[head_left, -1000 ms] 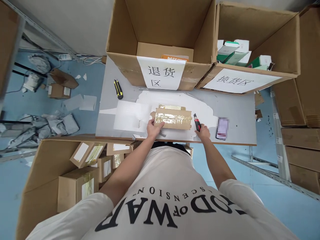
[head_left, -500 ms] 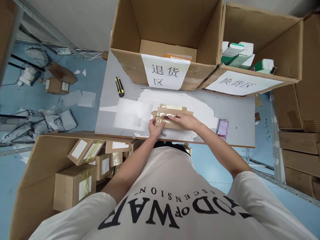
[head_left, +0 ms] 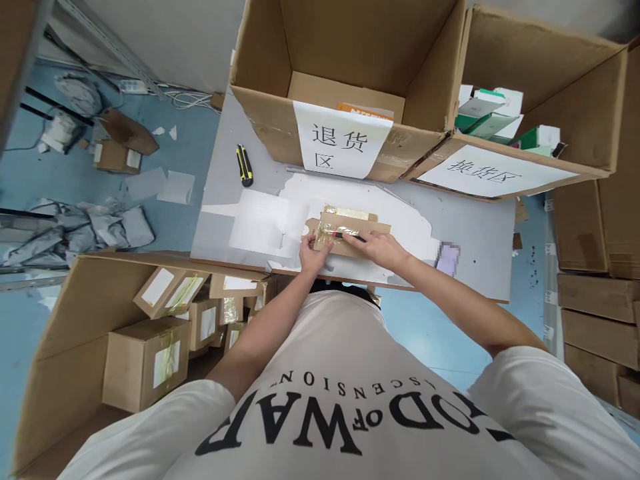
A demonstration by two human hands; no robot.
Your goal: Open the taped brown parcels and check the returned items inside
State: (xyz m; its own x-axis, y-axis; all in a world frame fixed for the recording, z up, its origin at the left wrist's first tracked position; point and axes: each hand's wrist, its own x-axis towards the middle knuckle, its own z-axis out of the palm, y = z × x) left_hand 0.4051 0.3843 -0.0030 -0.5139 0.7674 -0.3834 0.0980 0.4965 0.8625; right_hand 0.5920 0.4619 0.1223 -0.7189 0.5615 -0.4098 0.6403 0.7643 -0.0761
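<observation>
A small flat cardboard box (head_left: 373, 230) with shiny clear tape across its left part lies on the white sheet in front of me. My left hand (head_left: 313, 253) grips the box's near left corner, thumb and fingers closed on it. In my right hand (head_left: 383, 250) is a slim black and red utility knife (head_left: 345, 236), its tip pointing left over the taped part. The right hand rests against the box's near right side. Whether the blade is touching the tape is too small to tell.
A yellow and black box cutter (head_left: 245, 165) lies at the table's left. Two large open cartons with paper signs stand behind, one holding green and white boxes (head_left: 487, 113). Below left, a big carton (head_left: 65, 320) holds several parcels. A blurred purple item (head_left: 449, 259) sits right.
The knife and my right hand have shifted slightly right along the taped part. My left hand keeps its hold on the box. The whole view has turned a little.
</observation>
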